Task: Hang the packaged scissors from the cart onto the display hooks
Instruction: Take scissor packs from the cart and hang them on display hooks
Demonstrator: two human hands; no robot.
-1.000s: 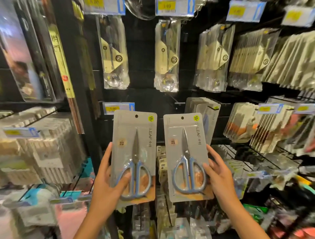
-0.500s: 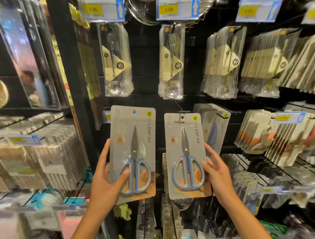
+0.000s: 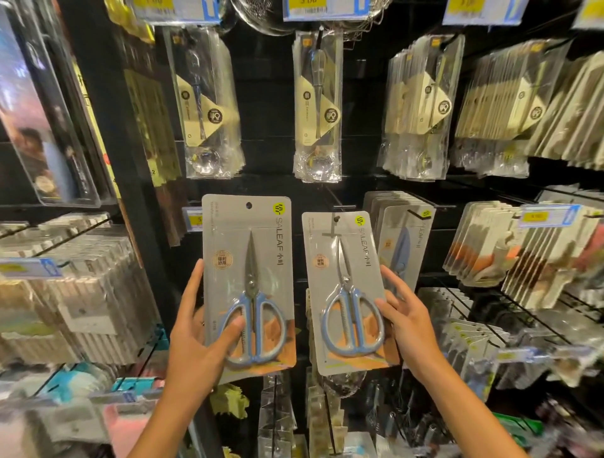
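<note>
I hold two grey carded scissors packs with blue handles up against the black display wall. My left hand (image 3: 199,340) grips the left scissors pack (image 3: 248,242) at its lower edge, thumb across the handles. My right hand (image 3: 405,320) grips the right scissors pack (image 3: 343,242) by its right edge. The right pack's hang hole sits at the tip of a display hook (image 3: 336,218). The left pack's hole is free, over a dark gap. A stack of similar grey packs (image 3: 405,229) hangs just right of them. The cart is out of view.
Bagged spoons and utensils (image 3: 317,108) hang in rows above, under yellow price tags (image 3: 307,3). More carded goods (image 3: 529,255) fill the hooks at right. A black upright post (image 3: 108,163) and shelves of boxed items (image 3: 65,294) stand at left.
Both packs have risen toward the hooks. The right pack's hole has come onto the hook tip. My view has tilted upward.
</note>
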